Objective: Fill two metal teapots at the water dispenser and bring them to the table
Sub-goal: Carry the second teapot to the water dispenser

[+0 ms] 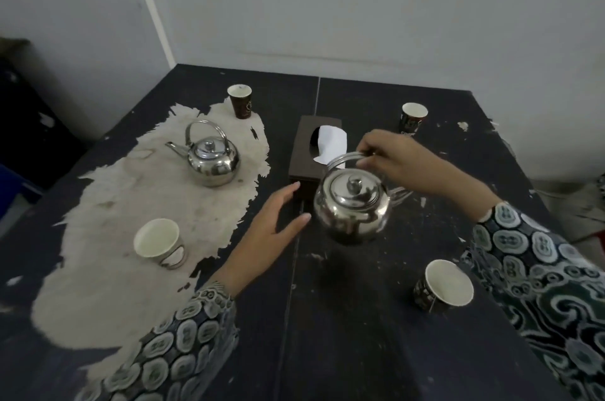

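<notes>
A shiny metal teapot (353,206) with its lid on hangs just above the middle of the dark table (360,318). My right hand (397,160) grips its arched handle from above. My left hand (271,230) is open, fingers spread, right beside the pot's left side; I cannot tell whether the fingertips touch it. A second metal teapot (212,160) stands upright at the back left on a worn pale patch of the tabletop, handle raised, spout pointing left. Neither hand is near it.
A dark tissue box (306,152) with a white tissue sticking out lies just behind the held pot. Several paper cups stand around: back left (240,101), back right (413,117), front left (160,243), front right (443,286). White walls close the far side.
</notes>
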The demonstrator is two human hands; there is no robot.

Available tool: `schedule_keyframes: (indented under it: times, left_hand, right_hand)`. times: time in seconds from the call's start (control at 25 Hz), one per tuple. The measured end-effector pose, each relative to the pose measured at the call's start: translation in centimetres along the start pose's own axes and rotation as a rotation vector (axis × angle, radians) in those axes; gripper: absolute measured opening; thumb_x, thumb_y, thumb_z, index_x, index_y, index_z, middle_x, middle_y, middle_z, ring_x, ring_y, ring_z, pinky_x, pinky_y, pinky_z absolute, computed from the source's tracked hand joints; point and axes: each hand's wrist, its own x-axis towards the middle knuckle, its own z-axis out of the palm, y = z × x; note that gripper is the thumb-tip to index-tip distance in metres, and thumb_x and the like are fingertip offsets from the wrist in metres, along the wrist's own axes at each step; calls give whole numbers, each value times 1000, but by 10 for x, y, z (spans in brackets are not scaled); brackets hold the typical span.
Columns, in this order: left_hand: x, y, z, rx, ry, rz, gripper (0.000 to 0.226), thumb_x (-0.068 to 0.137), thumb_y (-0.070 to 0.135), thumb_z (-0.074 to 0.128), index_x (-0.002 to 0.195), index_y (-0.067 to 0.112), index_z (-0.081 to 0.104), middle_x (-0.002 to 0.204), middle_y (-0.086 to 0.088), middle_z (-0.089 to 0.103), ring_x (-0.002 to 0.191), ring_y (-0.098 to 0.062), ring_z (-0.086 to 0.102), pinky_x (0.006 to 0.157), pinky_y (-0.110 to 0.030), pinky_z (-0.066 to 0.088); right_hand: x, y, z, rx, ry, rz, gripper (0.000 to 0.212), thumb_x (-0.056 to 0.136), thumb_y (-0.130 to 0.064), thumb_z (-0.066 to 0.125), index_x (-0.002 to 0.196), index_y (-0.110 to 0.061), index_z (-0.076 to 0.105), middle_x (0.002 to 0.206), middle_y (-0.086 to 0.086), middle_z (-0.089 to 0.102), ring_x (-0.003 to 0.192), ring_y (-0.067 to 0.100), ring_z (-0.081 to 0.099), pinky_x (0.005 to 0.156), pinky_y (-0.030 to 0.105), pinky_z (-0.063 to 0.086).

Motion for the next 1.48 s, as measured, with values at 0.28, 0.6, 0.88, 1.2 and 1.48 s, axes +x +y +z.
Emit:
schedule_keyframes:
  times: [0.28,0.6,0.88,1.2,1.48]
  left_hand:
    - [-87,43,-116,-61,184,141,19,87,41,59,101,29,63,94,16,69,95,1,62,86,-17,45]
    - [-224,24,-275,-283,353,103,29,81,40,54,75,13,59,62,3,51,58,-6,47,56,-15,41]
    - [-330,-12,-438,-405,602,72,19,84,23,53,71,11,57,54,7,57,49,-2,53,51,-13,45]
    - [-401,-56,-580,-373,957,26,19,87,16,48,72,5,51,43,11,50,40,0,47,46,-10,42]
    - [-414,-111,-692,-345,1147,-13,28,93,15,46,65,11,47,43,9,42,40,-1,39,45,-9,38]
  right_hand:
    - [10,-152,61,150,-75,-320,12,88,-12,55,90,-1,55,90,8,56,80,17,52,72,25,43]
    - [54,-348,151,278,-51,-626,21,89,-27,47,88,-9,57,81,-21,43,75,-7,44,70,8,35]
    - [118,-536,248,411,-170,-724,14,89,-20,56,94,-8,62,85,-7,54,78,1,52,70,12,40]
    - [195,-674,371,615,-266,-723,15,89,-11,55,104,-13,58,96,-5,59,91,5,57,80,14,46]
    - [274,-765,454,752,-353,-735,36,88,-11,57,115,-31,46,98,-7,58,92,7,59,80,19,51]
